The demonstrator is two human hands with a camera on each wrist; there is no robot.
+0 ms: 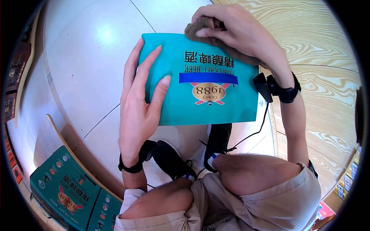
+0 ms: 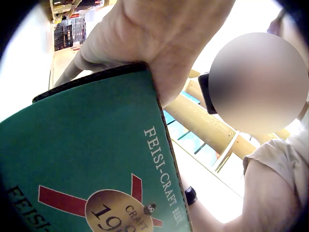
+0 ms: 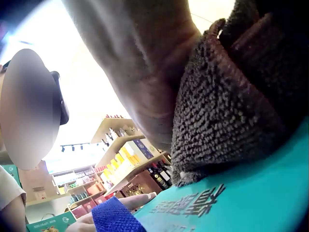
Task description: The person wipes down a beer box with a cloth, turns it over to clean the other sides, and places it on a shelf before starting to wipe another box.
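Observation:
A teal beer box (image 1: 169,111) with a blue strap handle (image 1: 209,78) is held above the floor, its printing upside down in the head view. My left hand (image 1: 143,90) grips its left side, thumb and fingers spread over the top face and edge. The right hand (image 1: 241,29) holds a bunched brown cloth (image 1: 198,27) against the far right edge. In the right wrist view the ribbed cloth (image 3: 217,106) lies against the teal face beside the dark lettering. The left wrist view shows the box's green side (image 2: 87,130) below my left palm (image 2: 149,34).
Another green beer box (image 1: 65,192) stands at the lower left beside a curved wooden edge. White floor tiles (image 1: 92,50) lie beneath, with a light wood-grain surface (image 1: 323,88) on the right. Black shoes (image 1: 169,158) are below the box. Stocked shelves (image 3: 128,159) appear behind.

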